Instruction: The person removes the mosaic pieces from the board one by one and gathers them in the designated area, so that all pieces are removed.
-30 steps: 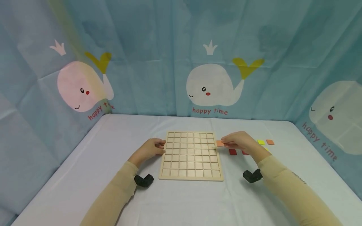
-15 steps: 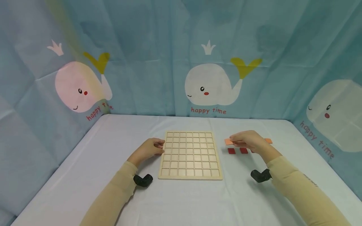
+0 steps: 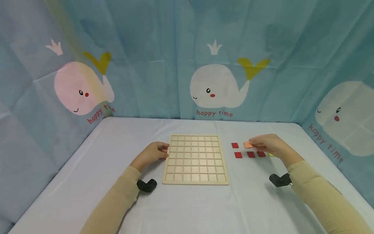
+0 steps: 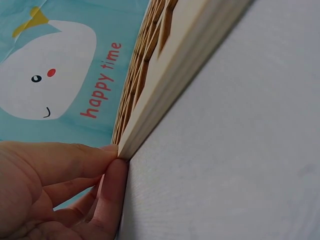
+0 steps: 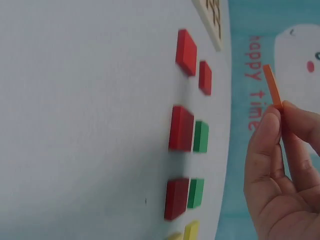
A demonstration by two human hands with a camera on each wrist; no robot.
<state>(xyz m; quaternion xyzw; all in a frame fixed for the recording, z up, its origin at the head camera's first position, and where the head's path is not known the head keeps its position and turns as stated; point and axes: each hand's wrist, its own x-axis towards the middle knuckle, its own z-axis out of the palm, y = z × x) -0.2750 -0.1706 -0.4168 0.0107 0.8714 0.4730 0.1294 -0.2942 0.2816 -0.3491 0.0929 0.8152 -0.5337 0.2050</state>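
A square wooden grid board (image 3: 195,160) lies on the white cloth, its cells bare. My left hand (image 3: 152,151) is at its left side; in the left wrist view the thumb and a finger pinch the edge of the board (image 4: 165,85). My right hand (image 3: 270,144) holds a thin orange square tile (image 3: 247,145) between thumb and fingertips. Seen from the right wrist, the orange tile (image 5: 272,86) is held up above the cloth, apart from the other tiles. Below and left of this hand lie red tiles (image 3: 238,155), and a yellow tile (image 3: 271,154) is partly hidden by it.
Two green tiles (image 5: 201,136) lie behind the red tiles in the right wrist view, hidden from the head view. A blue curtain (image 3: 146,81) printed with whales stands behind the table. White cloth (image 3: 187,208) covers the table in front of the board.
My right hand has moved right, away from the board, with the orange tile in its fingers. A red tile at the back left of the group has come into sight. My left hand stays put.
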